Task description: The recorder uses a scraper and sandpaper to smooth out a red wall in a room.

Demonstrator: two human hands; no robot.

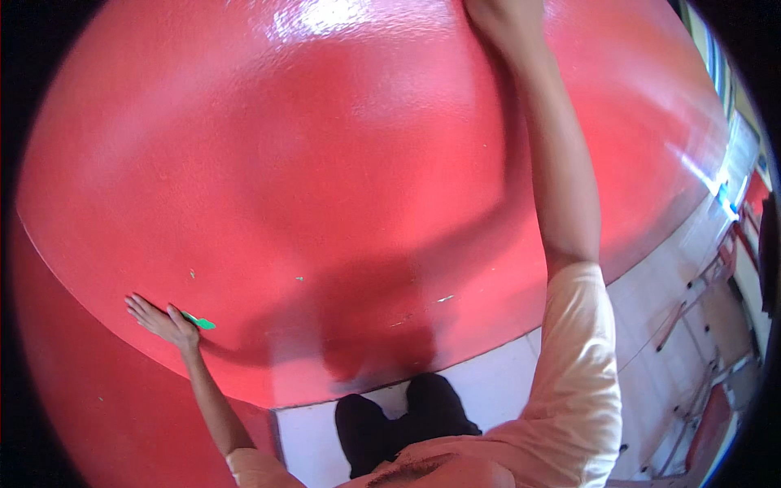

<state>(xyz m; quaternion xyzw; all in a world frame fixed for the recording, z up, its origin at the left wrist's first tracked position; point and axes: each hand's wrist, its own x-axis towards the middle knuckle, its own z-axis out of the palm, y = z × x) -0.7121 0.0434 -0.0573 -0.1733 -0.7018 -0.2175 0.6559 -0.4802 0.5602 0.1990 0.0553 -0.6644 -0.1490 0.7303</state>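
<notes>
A large, glossy red painted surface (366,183), which looks like a wall, fills most of the view before me. My left hand (161,320) rests against it low at the left, palm down with the fingers extended. Right beside its thumb is a bright green patch (204,322), where the red coat appears chipped. My right arm stretches far up across the surface. Only part of my right hand (503,18) shows at the top edge; its fingers are cut off, so what it touches or holds is hidden. Smaller green chips (445,299) mark the lower area.
At the left, the red surface meets another red face (110,402) along a curved-looking edge. Pale floor tiles (494,372) run along its foot, where my legs (396,421) in dark trousers stand. Toward the right rim are red furniture, perhaps chairs (711,421), with thin legs.
</notes>
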